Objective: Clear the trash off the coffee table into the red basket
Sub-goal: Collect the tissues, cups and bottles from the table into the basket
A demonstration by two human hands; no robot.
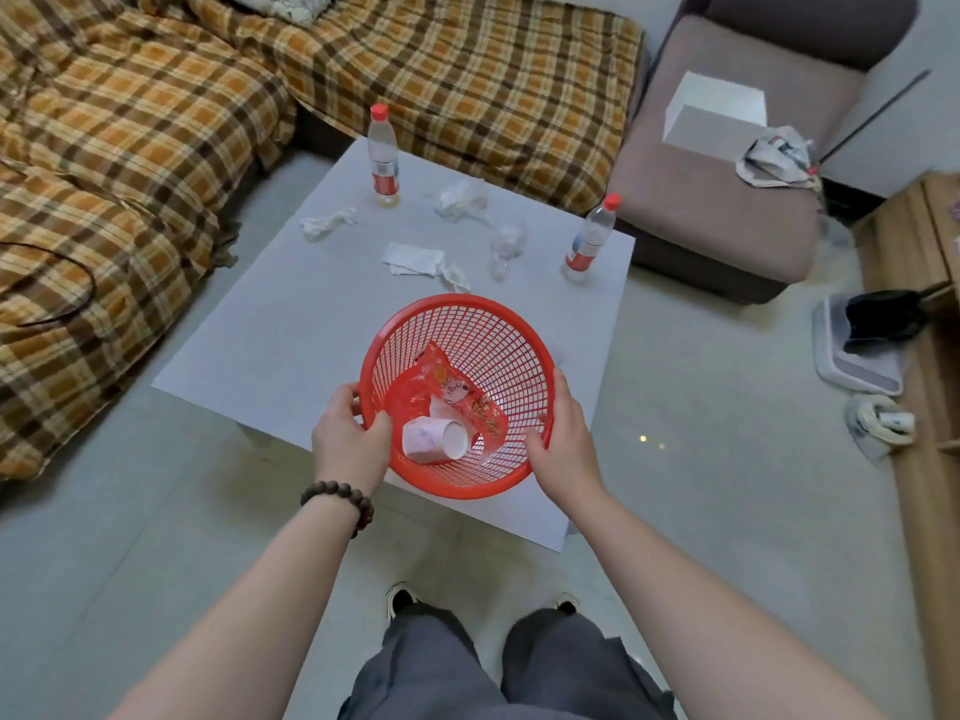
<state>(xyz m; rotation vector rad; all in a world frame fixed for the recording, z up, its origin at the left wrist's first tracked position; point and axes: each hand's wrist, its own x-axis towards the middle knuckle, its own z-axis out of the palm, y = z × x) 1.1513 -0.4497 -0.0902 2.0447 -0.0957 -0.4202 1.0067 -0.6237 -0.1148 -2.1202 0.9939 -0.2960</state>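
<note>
The red mesh basket (498, 330) is over the near part of the white coffee table (291, 324). My left hand (348, 433) grips its left rim, thumb inside. My right hand (563, 433) grips its right rim. Inside lie a white paper cup (434, 439) on its side and a red snack wrapper (467, 397). On the table beyond the basket lie crumpled tissues (327, 225), (460, 197), a flat tissue (415, 259) and crumpled clear plastic (506, 246). Two red-capped plastic bottles (383, 158), (592, 239) stand upright at the far side.
A plaid-covered sofa (130, 148) wraps the left and back. A brown armchair (727, 174) with a white box (719, 114) stands at the back right. A wooden unit (924, 407) and floor clutter (862, 345) are on the right. My feet stand just before the table's near edge.
</note>
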